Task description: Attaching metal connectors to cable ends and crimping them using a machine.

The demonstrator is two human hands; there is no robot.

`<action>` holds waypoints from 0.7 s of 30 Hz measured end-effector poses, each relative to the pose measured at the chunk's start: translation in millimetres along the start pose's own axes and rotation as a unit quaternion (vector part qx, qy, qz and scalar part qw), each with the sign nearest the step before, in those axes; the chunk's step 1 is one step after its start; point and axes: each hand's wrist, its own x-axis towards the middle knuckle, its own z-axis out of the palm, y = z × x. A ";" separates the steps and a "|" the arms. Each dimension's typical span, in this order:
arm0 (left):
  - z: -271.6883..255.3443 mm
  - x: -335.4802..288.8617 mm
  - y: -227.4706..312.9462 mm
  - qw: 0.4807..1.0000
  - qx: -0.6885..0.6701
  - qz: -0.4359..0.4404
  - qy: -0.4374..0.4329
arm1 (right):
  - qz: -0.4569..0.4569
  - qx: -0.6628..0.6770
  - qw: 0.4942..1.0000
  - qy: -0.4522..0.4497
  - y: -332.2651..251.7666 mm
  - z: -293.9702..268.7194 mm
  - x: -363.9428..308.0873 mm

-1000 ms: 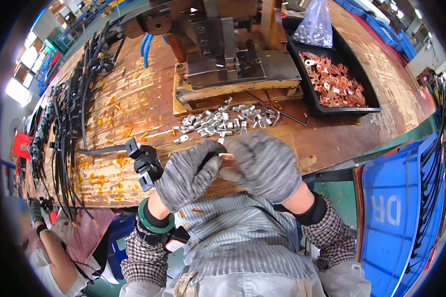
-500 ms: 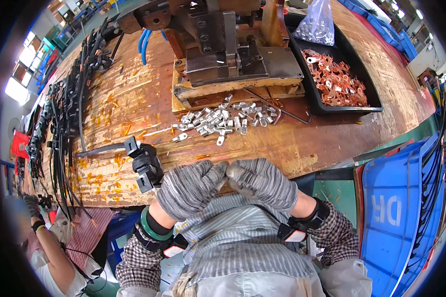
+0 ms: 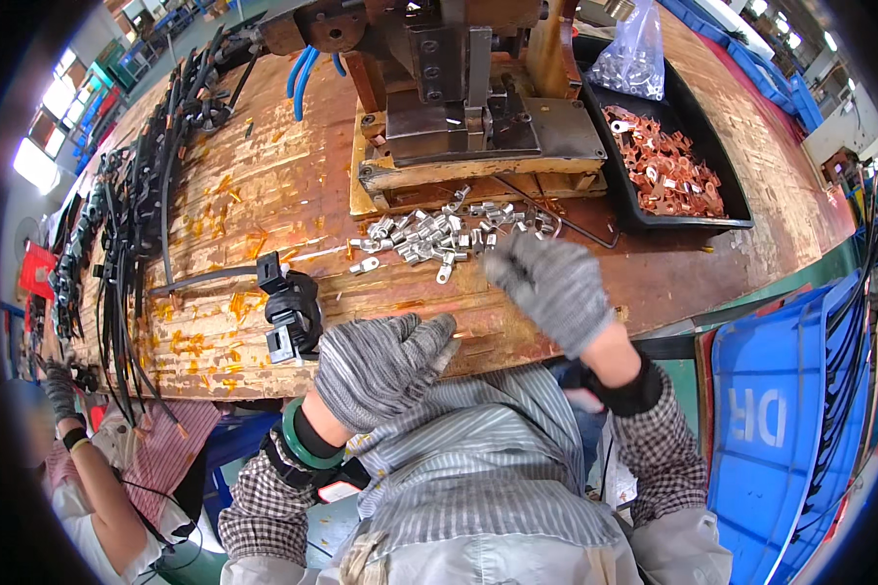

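Observation:
My left hand, in a grey knit glove, is closed at the table's front edge, its fingers pressed together. What lies inside it, if anything, is hidden. Farther forward, my gloved right hand reaches to the right side of a loose pile of silver cable lugs. Its fingers are bent together with the tips at the lugs; no held piece can be made out. Beyond the pile stands a dark metal press on a wooden base. A black clamp-like part lies left of my left hand.
A black tray at the right holds copper pieces and a clear bag of silver parts. Black cables line the table's left side. A blue bin stands right. At lower left, a co-worker's arm shows.
My right hand has parted from my left and moved forward to the lug pile. My left hand stays near the table's edge, still closed. The view has shifted slightly.

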 end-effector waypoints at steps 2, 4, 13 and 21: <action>0.1 1.1 -0.4 1.000 -0.004 -0.017 -0.017 | -0.050 -0.290 0.952 0.085 5.4 -4.8 17.9; -2.4 3.7 0.6 0.999 -0.020 -0.028 -0.004 | -0.054 -0.404 0.912 0.044 7.8 -0.4 28.9; -4.1 16.6 2.1 0.992 -0.103 -0.070 0.032 | 0.010 0.081 0.996 0.031 4.9 -5.5 -6.4; -5.1 21.1 -1.9 0.981 -0.180 -0.070 0.007 | 0.121 0.566 0.814 -0.059 -8.4 14.9 -41.1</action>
